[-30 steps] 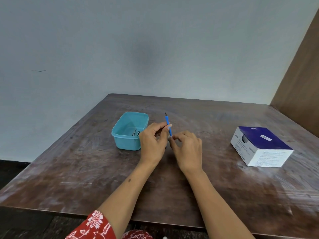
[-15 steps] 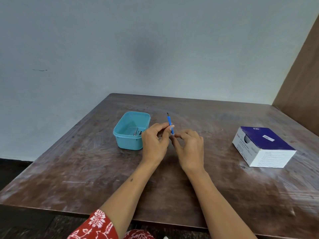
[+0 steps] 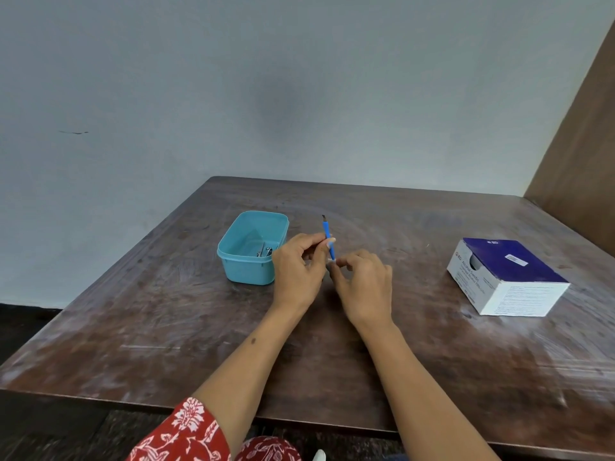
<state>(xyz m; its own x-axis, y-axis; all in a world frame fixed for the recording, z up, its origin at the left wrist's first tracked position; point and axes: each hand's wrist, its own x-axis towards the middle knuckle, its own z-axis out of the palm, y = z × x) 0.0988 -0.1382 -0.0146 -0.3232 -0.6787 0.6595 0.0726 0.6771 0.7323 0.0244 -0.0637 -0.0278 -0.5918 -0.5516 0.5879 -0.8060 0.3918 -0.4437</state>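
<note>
Wiping judged in hand: tool [image 3: 327,232] pinched near upright by left hand [image 3: 298,267] above desk [image 3: 159,327] middle; lower end pinched by right hand [image 3: 366,287]. Tip best pointed away, grip held firm.

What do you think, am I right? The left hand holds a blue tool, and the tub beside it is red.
Not quite. The tub is teal, not red, as the head view shows. The rest is right: the left hand holds the blue tool, and the tub sits just beside that hand.
</note>
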